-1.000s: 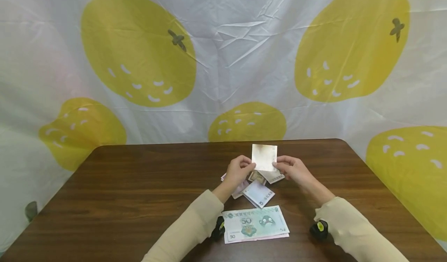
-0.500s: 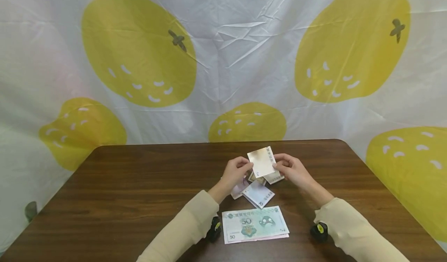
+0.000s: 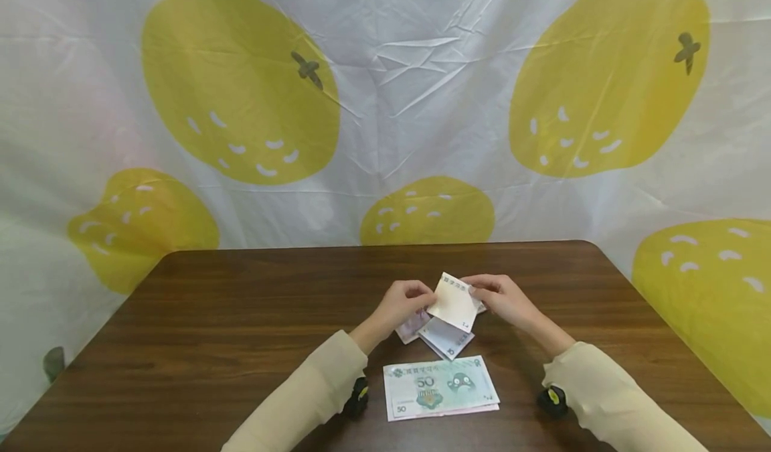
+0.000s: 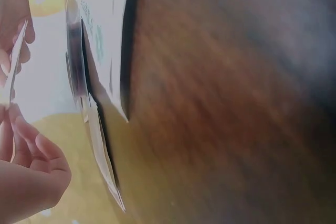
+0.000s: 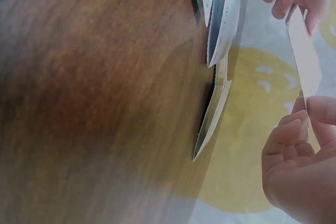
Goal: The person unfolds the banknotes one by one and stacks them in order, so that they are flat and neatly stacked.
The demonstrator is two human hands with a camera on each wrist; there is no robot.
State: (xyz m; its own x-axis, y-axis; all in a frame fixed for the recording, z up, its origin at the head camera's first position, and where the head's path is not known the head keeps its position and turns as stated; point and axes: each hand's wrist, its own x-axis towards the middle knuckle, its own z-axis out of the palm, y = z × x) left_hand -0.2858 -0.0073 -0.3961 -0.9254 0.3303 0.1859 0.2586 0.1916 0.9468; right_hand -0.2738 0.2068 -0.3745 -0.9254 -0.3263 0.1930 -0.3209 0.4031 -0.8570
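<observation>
A folded cream banknote (image 3: 453,305) is held tilted above the table between both hands. My left hand (image 3: 402,305) pinches its left edge between thumb and fingers, and my right hand (image 3: 504,299) pinches the upper right side. In the right wrist view the held banknote (image 5: 304,56) appears as a thin folded slip between the fingertips. Just below it lie a folded bluish banknote (image 3: 444,339) and a folded pinkish one (image 3: 409,327). More folded notes behind are mostly hidden. Closer to me lies a green 50 banknote (image 3: 442,388), flat on top of a pink-edged one.
The brown wooden table (image 3: 241,345) extends to both sides of the notes. A white cloth with yellow fruit prints (image 3: 241,84) hangs behind its far edge. A black device is strapped at each wrist.
Both hands turned the folded banknote clockwise and lowered it towards the other folded notes. My left hand shifted slightly left and down. The flat green banknote stayed in place.
</observation>
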